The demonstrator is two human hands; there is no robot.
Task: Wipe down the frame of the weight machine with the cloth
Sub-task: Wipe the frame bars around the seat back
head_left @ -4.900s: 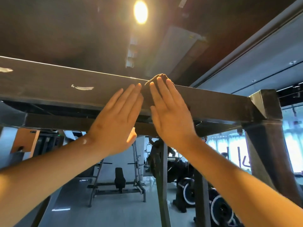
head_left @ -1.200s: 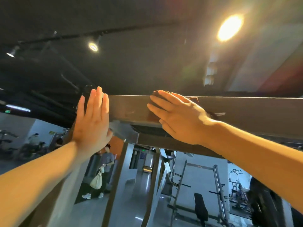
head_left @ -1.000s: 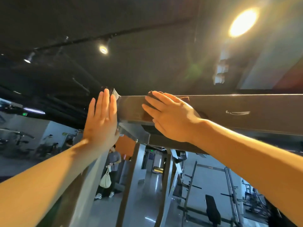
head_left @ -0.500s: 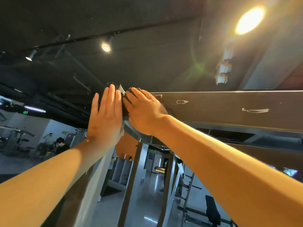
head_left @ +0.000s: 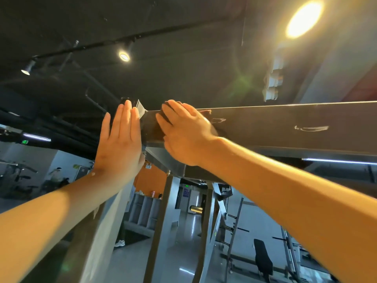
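Note:
The dark top beam of the weight machine frame runs overhead from the centre to the right edge. My right hand lies flat with straight fingers, pressing a dark brown cloth against the beam's face near its left end. Most of the cloth is hidden under the hand. My left hand is raised flat, fingers straight and together, at the beam's left corner, on the slanted upright. It holds nothing.
White scuff marks show on the beam to the right. Grey uprights stand below, with a black bench and rack at lower right. People stand far off at the left. Ceiling lamps glare above.
My right hand first slid the cloth left along the beam to its end beside the left hand. In the last half second it has moved slightly right again. The left hand stayed at the corner.

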